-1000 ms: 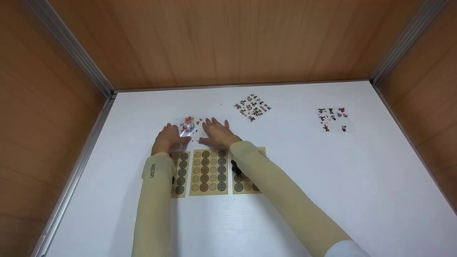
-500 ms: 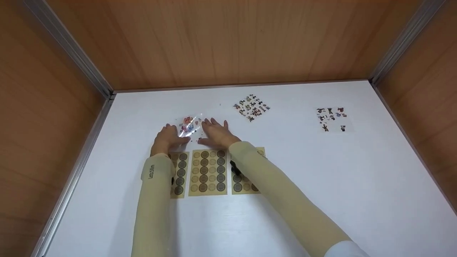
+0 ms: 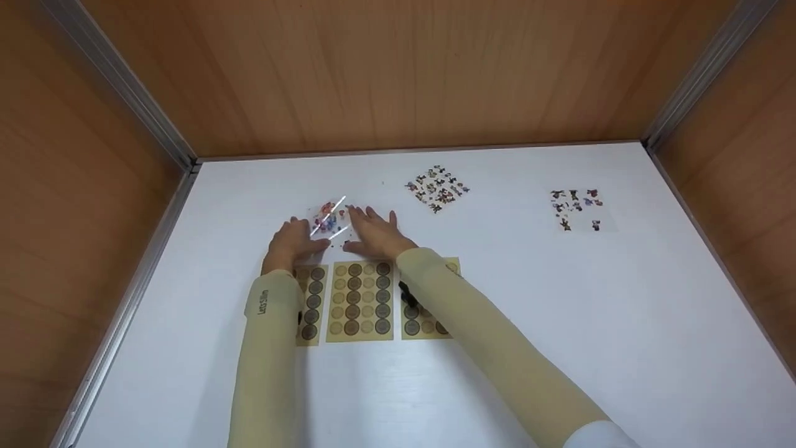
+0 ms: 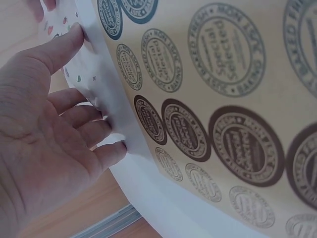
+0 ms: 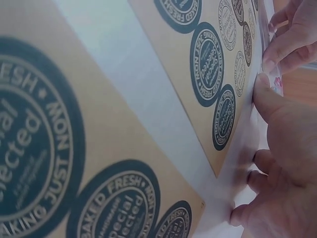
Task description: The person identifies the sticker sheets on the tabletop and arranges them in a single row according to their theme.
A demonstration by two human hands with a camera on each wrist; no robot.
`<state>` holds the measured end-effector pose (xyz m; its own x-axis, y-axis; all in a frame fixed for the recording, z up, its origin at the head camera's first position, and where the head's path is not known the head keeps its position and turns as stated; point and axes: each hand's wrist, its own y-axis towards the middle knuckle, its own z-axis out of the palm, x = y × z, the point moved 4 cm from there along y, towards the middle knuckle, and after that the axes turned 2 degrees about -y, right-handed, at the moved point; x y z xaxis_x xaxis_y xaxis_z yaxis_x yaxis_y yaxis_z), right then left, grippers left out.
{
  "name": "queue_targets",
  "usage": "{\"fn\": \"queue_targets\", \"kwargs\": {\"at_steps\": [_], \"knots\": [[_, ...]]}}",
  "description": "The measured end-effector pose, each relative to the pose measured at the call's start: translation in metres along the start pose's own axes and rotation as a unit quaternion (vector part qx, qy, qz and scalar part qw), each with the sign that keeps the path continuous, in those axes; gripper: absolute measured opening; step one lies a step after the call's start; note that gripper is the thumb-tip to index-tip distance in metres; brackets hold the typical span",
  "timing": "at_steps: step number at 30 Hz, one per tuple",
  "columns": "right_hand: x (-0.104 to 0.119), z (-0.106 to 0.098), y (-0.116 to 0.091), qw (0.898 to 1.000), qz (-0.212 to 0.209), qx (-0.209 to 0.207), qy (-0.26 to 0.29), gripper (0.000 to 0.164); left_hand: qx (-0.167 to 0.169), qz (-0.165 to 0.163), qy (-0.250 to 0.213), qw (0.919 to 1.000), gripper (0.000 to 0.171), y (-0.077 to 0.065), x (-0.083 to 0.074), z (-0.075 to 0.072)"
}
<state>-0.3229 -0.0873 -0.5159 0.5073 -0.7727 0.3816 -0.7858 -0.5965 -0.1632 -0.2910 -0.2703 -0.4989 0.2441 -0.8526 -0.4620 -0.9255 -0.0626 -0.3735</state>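
A clear sticker sheet (image 3: 328,219) with small colourful designs lies on the white table, bright streaks of glare across it. At its left edge rests my left hand (image 3: 291,242), thumb stretched toward the sheet's near edge. My right hand (image 3: 377,234) lies spread over its right side, fingers pointing away and thumb turned inward. In the left wrist view the left thumb (image 4: 64,47) presses by the edge of the printed sheet while the other fingertips touch the table. The right wrist view shows the two thumbs close together, with the right hand's fingertips down on the tabletop.
Just in front of the hands, three kraft sheets of round stickers lie side by side, the middle kraft sheet (image 3: 360,302) between the forearms. Farther back is another sticker sheet (image 3: 437,188), turned diagonally. A partly used sticker sheet (image 3: 577,210) lies right. Wooden panels (image 3: 398,74) enclose the table.
Glare has appeared and shifted across the clear sheet between my hands. The right hand's fingertips have crept slightly left over it, while the left hand stays nearly still.
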Motion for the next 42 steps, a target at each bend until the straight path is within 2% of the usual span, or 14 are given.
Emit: {"fn": "queue_targets", "kwargs": {"at_steps": [7,17,22,30,34,42], "knots": [[-0.002,-0.001,0.001,1.000,0.011,-0.004,-0.005,0.090,-0.005,0.012,-0.026,0.9996,0.073,0.000,-0.003,0.001],[-0.001,0.002,-0.001,1.000,0.007,0.000,0.003,0.089,0.004,-0.003,-0.057,0.9984,0.077,-0.003,-0.001,0.002],[-0.001,0.002,0.000,1.000,0.005,-0.007,0.000,0.089,-0.005,0.002,-0.055,0.9985,0.071,-0.004,-0.004,0.001],[0.001,0.001,-0.001,1.000,0.007,-0.005,0.004,0.089,-0.024,-0.008,-0.052,0.9983,0.066,-0.006,-0.007,-0.001],[0.001,-0.001,-0.002,1.000,0.007,-0.009,0.004,0.087,-0.025,-0.012,-0.067,0.9974,0.064,-0.006,-0.008,-0.002],[0.001,0.002,-0.002,1.000,0.005,-0.006,0.001,0.087,-0.045,-0.016,-0.071,0.9964,0.058,-0.008,-0.012,0.004]]}}
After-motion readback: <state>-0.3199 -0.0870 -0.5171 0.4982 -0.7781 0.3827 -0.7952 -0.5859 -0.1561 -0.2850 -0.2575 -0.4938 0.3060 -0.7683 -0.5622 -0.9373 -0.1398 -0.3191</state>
